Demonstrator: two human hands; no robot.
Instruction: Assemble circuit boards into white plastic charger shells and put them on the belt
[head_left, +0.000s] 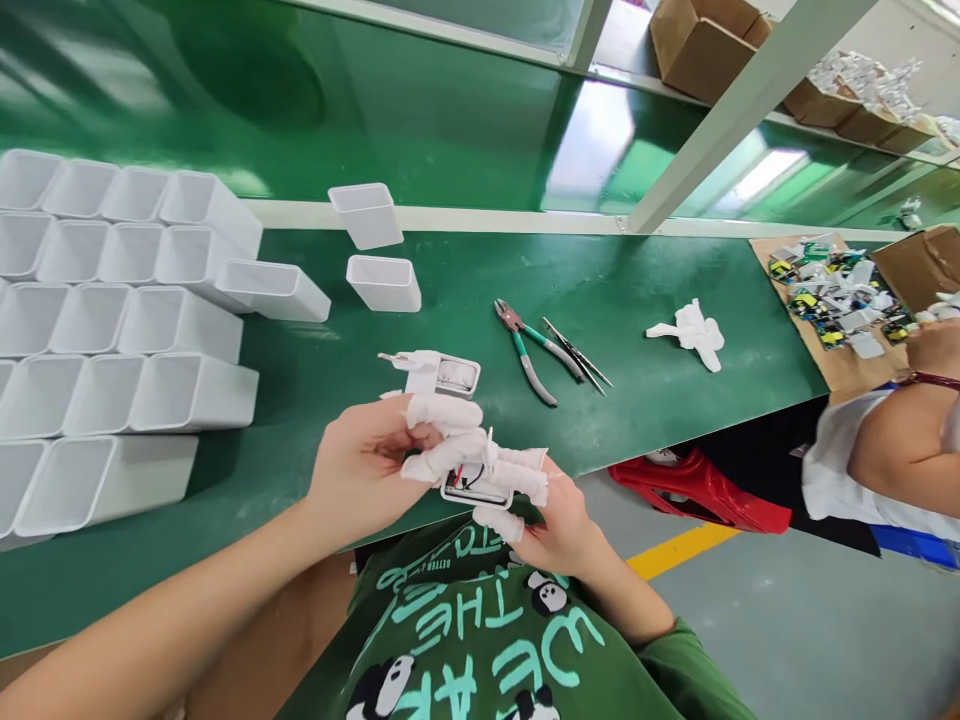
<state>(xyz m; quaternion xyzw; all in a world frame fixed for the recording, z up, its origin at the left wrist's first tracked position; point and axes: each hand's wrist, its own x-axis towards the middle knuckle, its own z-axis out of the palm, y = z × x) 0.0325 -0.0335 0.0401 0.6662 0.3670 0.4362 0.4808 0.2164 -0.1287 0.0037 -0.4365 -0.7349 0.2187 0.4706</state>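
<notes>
Right hand [559,525]: wrapped fingertips closed around a small white casing [493,498], at the table's [637,280] near edge, in front of the green shirt [480,630].
Left hand [367,455]: fingers bent in narrow by the casing's open end; whether they pinch anything, I cannot tell.
Wires [459,476]: red and dark, showing inside the casing; a tug or a trapped strand could damage them.
Grip: the wraps may dull touch, so the casing could slip and drop off the edge.
Second white unit [454,375]: on the table just beyond the left hand; a knuckle could knock it.
Pliers [532,345] and tweezers [579,355]: lying close together; grabbing one carelessly could drag the other.
White shells [225,390]: stacked in rows at left; a bump from the left forearm might topple them.
Co-worker's arm [900,440]: far right, beside circuit parts [840,290].
</notes>
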